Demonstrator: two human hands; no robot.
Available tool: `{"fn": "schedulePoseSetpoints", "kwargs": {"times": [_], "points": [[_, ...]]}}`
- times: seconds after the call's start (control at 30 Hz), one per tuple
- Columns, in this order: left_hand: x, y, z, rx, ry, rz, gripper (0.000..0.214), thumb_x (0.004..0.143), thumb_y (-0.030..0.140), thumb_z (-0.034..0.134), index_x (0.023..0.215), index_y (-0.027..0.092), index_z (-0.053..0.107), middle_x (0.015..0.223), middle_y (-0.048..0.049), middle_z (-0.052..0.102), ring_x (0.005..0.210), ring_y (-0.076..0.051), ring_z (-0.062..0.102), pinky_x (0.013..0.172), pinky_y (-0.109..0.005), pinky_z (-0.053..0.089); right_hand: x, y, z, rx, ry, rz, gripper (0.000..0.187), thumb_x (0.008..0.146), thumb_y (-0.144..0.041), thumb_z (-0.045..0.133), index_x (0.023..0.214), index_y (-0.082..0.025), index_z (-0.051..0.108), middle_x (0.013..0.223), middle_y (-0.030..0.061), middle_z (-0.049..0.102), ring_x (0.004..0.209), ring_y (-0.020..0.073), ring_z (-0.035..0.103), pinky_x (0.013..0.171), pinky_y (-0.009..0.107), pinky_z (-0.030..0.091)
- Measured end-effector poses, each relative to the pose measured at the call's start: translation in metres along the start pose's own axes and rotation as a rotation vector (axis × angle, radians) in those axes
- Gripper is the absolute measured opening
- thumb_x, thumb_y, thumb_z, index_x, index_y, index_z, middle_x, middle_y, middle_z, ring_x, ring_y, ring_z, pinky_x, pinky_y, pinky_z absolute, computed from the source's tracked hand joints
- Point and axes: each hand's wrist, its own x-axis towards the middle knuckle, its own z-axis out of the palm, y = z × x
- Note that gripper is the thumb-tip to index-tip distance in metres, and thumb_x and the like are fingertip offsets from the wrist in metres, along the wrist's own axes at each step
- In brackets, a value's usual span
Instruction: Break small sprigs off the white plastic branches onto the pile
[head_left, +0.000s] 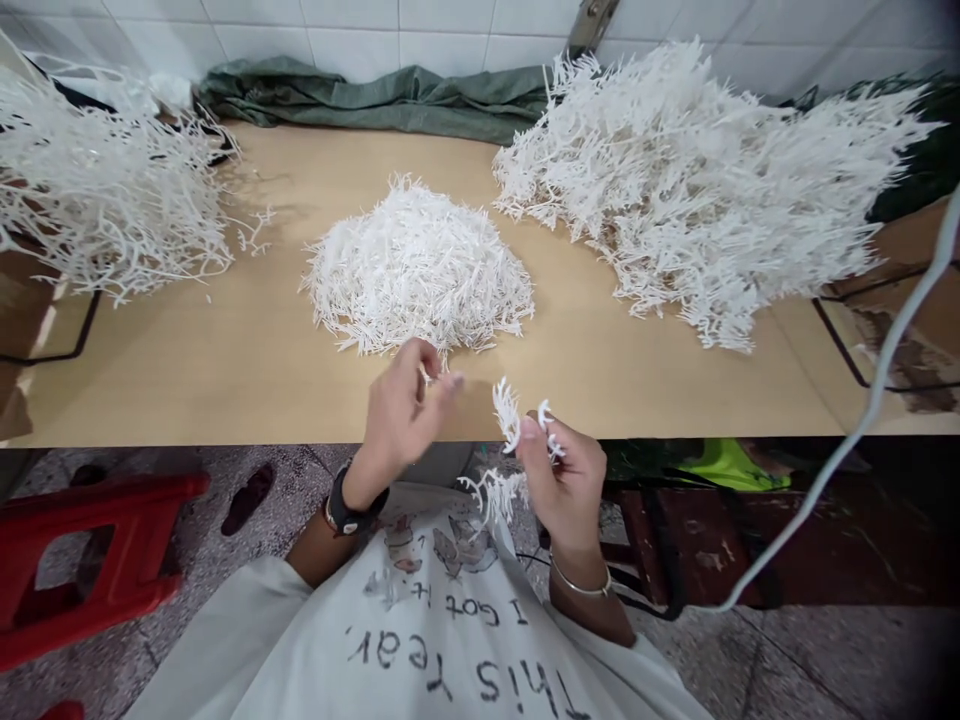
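My right hand (pixel 562 475) is closed on a white branching plastic sprig (pixel 506 410), pinched between thumb and fingers. Parts of the sprig stick out above the thumb, and more feathery tips hang below, over my shirt. To its left, my left hand (pixel 405 415) is at the near edge of a heap of small white plastic pieces (pixel 420 270). Its fingers are curled in and the thumb is slightly blurred. A tiny white bit shows near these fingers, but I cannot make out what they hold.
Tangled white stems (pixel 112 190) lie at the left of the tan table (pixel 187 390). A large pile of feathery white sprigs (pixel 705 190) covers the back right. Green cloth (pixel 390 100) runs along the tiled wall. A pale cable (pixel 847 440) crosses at right; a red stool (pixel 135 560) stands lower left.
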Motion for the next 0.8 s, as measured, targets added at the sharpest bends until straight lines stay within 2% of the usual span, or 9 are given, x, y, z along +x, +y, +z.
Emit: {"fn": "schedulePoseSetpoints", "kwargs": {"times": [0.1, 0.2, 0.27, 0.33, 0.5, 0.57, 0.7, 0.8], "points": [[-0.009, 0.013, 0.009, -0.172, -0.202, 0.113, 0.037, 0.087, 0.054, 0.046, 0.075, 0.019, 0.044, 0.058, 0.0051, 0.04, 0.049, -0.009, 0.036, 0.048, -0.023, 0.027, 0.003, -0.002, 0.002, -0.005, -0.067, -0.086, 0.031, 0.087, -0.015, 0.051, 0.06, -0.018, 0.037, 0.055, -0.0064, 0.031, 0.048, 0.0059, 0.028, 0.046, 0.022, 0.025], [-0.015, 0.017, 0.021, -0.215, -0.264, 0.141, 0.041, 0.095, 0.042, 0.037, 0.061, 0.018, 0.037, 0.052, 0.0044, 0.037, 0.047, -0.008, 0.033, 0.048, -0.024, 0.025, 0.005, -0.004, 0.004, -0.008, -0.083, -0.102, 0.032, 0.087, -0.015, 0.051, 0.06, -0.018, 0.035, 0.054, -0.0063, 0.031, 0.048, 0.0059, 0.029, 0.045, 0.022, 0.025], [-0.018, 0.016, 0.027, -0.266, -0.245, 0.119, 0.046, 0.097, 0.039, 0.032, 0.056, 0.018, 0.03, 0.049, 0.0048, 0.03, 0.045, -0.007, 0.029, 0.047, -0.024, 0.023, 0.006, -0.005, 0.004, -0.001, -0.074, -0.087, 0.034, 0.088, -0.015, 0.05, 0.058, -0.018, 0.033, 0.054, -0.0064, 0.03, 0.047, 0.0058, 0.028, 0.045, 0.022, 0.024], [-0.022, 0.014, 0.03, -0.334, -0.215, 0.083, 0.047, 0.097, 0.039, 0.034, 0.056, 0.018, 0.028, 0.049, 0.0052, 0.026, 0.044, -0.007, 0.026, 0.046, -0.024, 0.022, 0.006, -0.005, 0.004, 0.019, -0.071, -0.074, 0.035, 0.088, -0.016, 0.049, 0.058, -0.018, 0.032, 0.053, -0.0065, 0.029, 0.047, 0.0057, 0.026, 0.044, 0.021, 0.023], [-0.028, 0.018, 0.029, -0.403, -0.237, 0.056, 0.042, 0.097, 0.04, 0.033, 0.063, 0.017, 0.041, 0.058, 0.0019, 0.043, 0.053, -0.009, 0.04, 0.052, -0.024, 0.033, 0.003, -0.002, 0.005, 0.018, -0.026, -0.065, 0.033, 0.087, -0.014, 0.049, 0.06, -0.019, 0.031, 0.054, -0.0066, 0.027, 0.048, 0.0062, 0.024, 0.045, 0.021, 0.022], [-0.029, 0.02, 0.03, -0.41, -0.249, 0.004, 0.044, 0.097, 0.042, 0.032, 0.062, 0.017, 0.042, 0.056, 0.0018, 0.044, 0.051, -0.009, 0.041, 0.051, -0.024, 0.033, 0.003, -0.001, 0.007, -0.036, 0.005, -0.092, 0.033, 0.086, -0.012, 0.049, 0.06, -0.019, 0.031, 0.054, -0.0066, 0.028, 0.048, 0.0065, 0.024, 0.046, 0.022, 0.023], [-0.031, 0.017, 0.037, -0.347, -0.179, -0.11, 0.052, 0.095, 0.048, 0.035, 0.054, 0.017, 0.034, 0.049, 0.0038, 0.031, 0.046, -0.008, 0.03, 0.045, -0.025, 0.024, 0.003, 0.0, 0.014, -0.221, 0.088, -0.179, 0.032, 0.082, -0.009, 0.052, 0.059, -0.02, 0.032, 0.053, -0.0066, 0.029, 0.048, 0.007, 0.025, 0.048, 0.024, 0.024], [-0.03, 0.013, 0.038, -0.244, -0.098, -0.059, 0.053, 0.094, 0.047, 0.038, 0.052, 0.018, 0.027, 0.047, 0.005, 0.023, 0.044, -0.007, 0.024, 0.044, -0.025, 0.019, 0.003, 0.001, 0.015, -0.249, 0.096, -0.169, 0.033, 0.082, -0.01, 0.053, 0.059, -0.019, 0.031, 0.053, -0.0066, 0.029, 0.048, 0.0067, 0.024, 0.048, 0.024, 0.024]]}}
